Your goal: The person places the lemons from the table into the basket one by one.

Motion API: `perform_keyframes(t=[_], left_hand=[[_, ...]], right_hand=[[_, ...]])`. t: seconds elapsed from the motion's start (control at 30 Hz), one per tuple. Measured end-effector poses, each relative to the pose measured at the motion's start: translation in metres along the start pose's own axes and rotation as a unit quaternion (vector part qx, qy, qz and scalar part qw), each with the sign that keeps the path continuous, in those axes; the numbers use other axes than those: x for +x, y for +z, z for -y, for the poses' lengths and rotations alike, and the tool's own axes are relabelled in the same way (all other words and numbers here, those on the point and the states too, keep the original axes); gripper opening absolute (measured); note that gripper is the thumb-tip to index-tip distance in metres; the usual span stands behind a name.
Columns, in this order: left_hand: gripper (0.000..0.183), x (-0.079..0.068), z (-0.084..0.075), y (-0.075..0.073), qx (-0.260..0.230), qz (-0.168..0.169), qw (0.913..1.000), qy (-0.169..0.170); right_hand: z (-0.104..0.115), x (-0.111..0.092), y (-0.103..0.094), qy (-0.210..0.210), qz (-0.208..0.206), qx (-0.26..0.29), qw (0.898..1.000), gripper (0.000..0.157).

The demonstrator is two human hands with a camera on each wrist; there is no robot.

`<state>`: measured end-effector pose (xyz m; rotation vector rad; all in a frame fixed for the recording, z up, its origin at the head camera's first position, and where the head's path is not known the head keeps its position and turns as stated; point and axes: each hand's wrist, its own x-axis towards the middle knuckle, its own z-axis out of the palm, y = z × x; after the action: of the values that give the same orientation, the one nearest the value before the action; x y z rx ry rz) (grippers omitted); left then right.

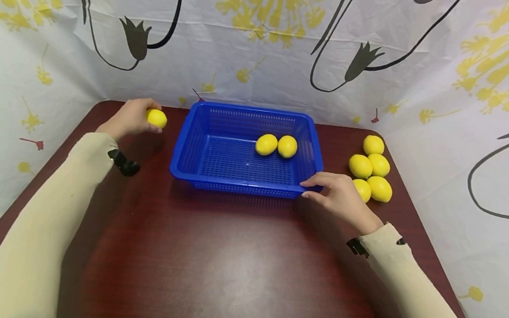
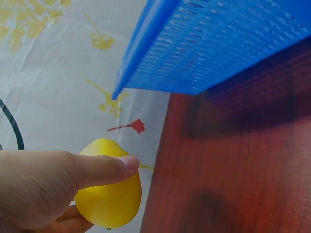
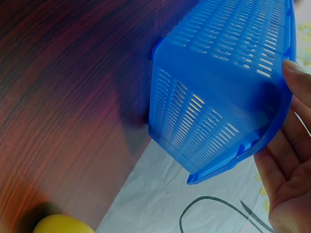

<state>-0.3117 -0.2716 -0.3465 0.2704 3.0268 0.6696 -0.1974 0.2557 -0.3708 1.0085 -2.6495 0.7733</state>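
Lemon [image 1: 157,118] gripped by left hand [image 1: 133,116], basket [image 1: 243,183] pinched by right hand [image 1: 341,194], another lemon [image 1: 363,189] partly hidden behind it

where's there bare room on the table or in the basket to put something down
The widest bare patch is the table in front of the blue basket, between the sleeves. Inside the basket, the floor left of the two lemons is bare too. It is crowded at the right, where five lemons cluster beside the right hand.
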Motion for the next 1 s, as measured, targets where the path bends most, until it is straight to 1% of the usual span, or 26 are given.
perform_keyframes(t=[0.17, 0.3, 0.47, 0.77, 1.0], left_hand=[[0.058, 0.002, -0.011, -0.007, -0.001, -0.006, 0.9999, 0.012], [0.059, 0.001, -0.019, -0.009, -0.004, -0.001, 0.9999, 0.013], [0.06, 0.003, -0.027, -0.012, -0.001, -0.008, 0.9998, 0.019], [0.06, 0.011, -0.039, -0.014, 0.011, -0.02, 0.999, 0.037], [0.06, 0.018, -0.049, -0.014, 0.01, -0.017, 0.9987, 0.048]], right_hand=[[0.001, 0.0, 0.0, 0.001, 0.0, 0.0, 1.0, 0.022], [0.001, 0.0, -0.001, 0.003, 0.0, 0.0, 1.0, 0.022], [0.001, -0.001, -0.001, 0.008, 0.003, 0.003, 1.0, 0.022], [0.002, -0.001, -0.001, 0.01, 0.006, -0.001, 1.0, 0.022], [0.002, -0.001, -0.001, 0.01, 0.005, -0.002, 1.0, 0.022]])
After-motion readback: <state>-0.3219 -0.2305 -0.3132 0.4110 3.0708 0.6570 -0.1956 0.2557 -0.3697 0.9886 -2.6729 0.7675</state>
